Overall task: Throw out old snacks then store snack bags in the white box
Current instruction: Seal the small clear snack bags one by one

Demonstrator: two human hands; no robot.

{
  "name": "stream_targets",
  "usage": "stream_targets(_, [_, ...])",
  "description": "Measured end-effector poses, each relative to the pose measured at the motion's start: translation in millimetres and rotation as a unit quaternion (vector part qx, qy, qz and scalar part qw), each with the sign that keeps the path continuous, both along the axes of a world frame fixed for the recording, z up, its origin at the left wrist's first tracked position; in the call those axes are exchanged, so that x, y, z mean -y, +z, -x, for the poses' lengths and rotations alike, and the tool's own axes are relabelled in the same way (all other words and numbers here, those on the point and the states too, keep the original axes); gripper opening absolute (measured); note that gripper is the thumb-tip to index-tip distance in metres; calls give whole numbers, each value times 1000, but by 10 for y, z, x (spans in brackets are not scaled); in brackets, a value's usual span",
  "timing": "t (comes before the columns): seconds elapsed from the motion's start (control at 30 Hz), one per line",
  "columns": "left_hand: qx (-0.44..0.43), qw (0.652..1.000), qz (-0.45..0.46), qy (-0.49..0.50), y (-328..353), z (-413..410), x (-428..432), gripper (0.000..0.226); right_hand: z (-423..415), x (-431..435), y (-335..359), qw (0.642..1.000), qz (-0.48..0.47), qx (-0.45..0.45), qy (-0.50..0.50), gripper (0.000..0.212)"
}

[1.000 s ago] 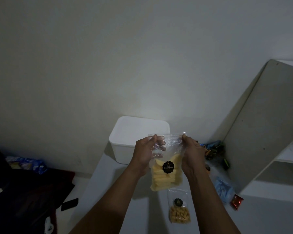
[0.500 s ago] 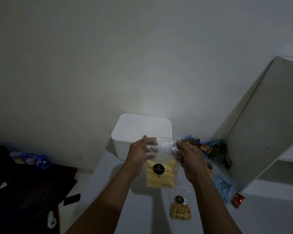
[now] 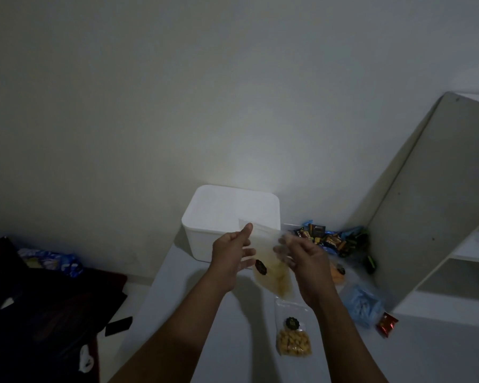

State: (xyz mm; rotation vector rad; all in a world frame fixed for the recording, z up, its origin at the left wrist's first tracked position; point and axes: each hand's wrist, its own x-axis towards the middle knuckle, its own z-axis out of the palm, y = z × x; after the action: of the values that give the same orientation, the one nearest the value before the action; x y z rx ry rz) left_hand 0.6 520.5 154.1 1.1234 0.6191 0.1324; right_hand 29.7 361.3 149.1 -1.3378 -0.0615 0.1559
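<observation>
A clear snack bag [image 3: 274, 275] of pale yellow sticks with a round black label hangs tilted and blurred between my hands, just in front of the white box [image 3: 199, 241]. My right hand [image 3: 307, 266] pinches the bag near its top edge, fingers showing through the plastic. My left hand [image 3: 230, 261] is at the bag's left side with thumb up and fingers straight, touching it. The lidless white box stands on the white table against the wall. A second clear bag [image 3: 293, 341] of round yellow snacks lies flat on the table below my hands.
Several small candy wrappers [image 3: 329, 240] lie piled right of the box, with an orange snack bag [image 3: 338, 276], a blue bag [image 3: 362, 305] and a red wrapper [image 3: 387, 324]. A white shelf unit [image 3: 432, 203] stands at right. Dark cloth [image 3: 39, 299] and a phone [image 3: 118, 326] lie left.
Both hands dropped lower and the bag swung from upright to tilted. My left hand's fingers went from gripping the bag's top to straight.
</observation>
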Motion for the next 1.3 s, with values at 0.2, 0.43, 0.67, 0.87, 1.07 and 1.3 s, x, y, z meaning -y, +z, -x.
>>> stream_targets(0.2, [28,994,101,-5,47,12,77,22,88,71,-28,996,26,10,80,12])
stream_targets(0.43, [17,994,101,-25,-27,58,80,22,143,150,-101,990,54,21,128,19])
stream_targets(0.67, [33,997,44,-62,-51,93,68,21,166,137,-44,989,43,-21,138,11])
stream_targets(0.87, [57,992,-8,-116,-36,154,130,25,115,28,49,988,122,-15,98,16])
stream_targets(1.07, [52,993,-11,-108,13,139,139,18,84,-3,6,971,206,38,114,20])
stream_targets(1.3, [46,993,-11,-110,-20,94,97,15,34,-40,-47,973,213,44,77,16])
